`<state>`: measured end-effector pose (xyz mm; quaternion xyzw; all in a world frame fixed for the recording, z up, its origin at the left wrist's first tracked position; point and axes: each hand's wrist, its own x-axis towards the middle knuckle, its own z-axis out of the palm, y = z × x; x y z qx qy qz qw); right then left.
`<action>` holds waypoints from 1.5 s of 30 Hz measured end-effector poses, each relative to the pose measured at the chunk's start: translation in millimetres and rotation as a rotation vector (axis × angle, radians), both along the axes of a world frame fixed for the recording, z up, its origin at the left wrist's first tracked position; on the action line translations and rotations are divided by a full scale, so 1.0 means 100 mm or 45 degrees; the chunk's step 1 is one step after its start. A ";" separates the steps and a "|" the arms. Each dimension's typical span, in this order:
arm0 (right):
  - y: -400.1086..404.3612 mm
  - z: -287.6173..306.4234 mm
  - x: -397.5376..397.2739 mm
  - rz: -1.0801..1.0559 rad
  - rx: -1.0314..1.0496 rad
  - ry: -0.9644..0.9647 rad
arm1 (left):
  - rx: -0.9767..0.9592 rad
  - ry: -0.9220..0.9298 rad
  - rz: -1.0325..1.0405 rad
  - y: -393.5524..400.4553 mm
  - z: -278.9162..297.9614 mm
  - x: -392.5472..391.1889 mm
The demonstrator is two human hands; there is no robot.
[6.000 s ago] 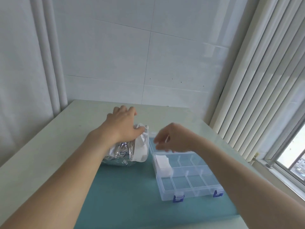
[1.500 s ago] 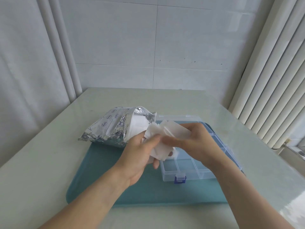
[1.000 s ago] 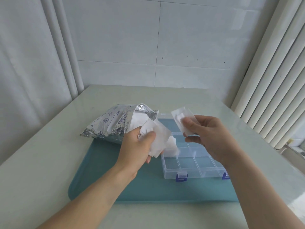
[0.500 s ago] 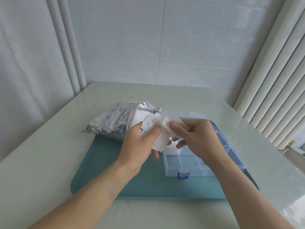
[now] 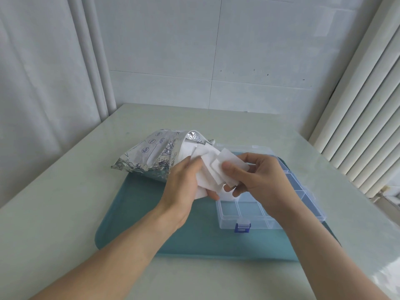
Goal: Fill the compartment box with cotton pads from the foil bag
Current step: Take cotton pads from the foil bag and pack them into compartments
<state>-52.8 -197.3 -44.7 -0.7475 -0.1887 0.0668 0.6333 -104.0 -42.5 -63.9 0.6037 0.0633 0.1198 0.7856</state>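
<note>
The foil bag [image 5: 154,155] is lying far left, mouth facing right. The left hand [image 5: 187,185] is gripping a fanned stack of cotton pads [image 5: 208,172]; the right hand [image 5: 257,178] is pinching one pad, directly above the compartment box [image 5: 249,215].

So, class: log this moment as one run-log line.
stage: separating pads | left hand: holds cotton pads | right hand: pinches top pad | foil bag: open, on tray | compartment box: near cells empty

Both hands, left [image 5: 186,187] and right [image 5: 255,178], meet, fingers curled.
</note>
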 end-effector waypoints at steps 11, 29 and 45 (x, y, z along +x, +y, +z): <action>-0.03 0.03 0.04 -0.286 0.007 -0.125 | 0.292 0.021 0.158 0.04 -0.09 0.04; 0.22 -0.08 -0.17 -0.330 -0.136 -0.435 | -0.028 0.048 -0.029 -0.02 -0.03 0.01; 0.05 0.04 -0.04 -0.338 0.148 -0.117 | 0.009 -0.058 -0.045 0.00 -0.05 0.00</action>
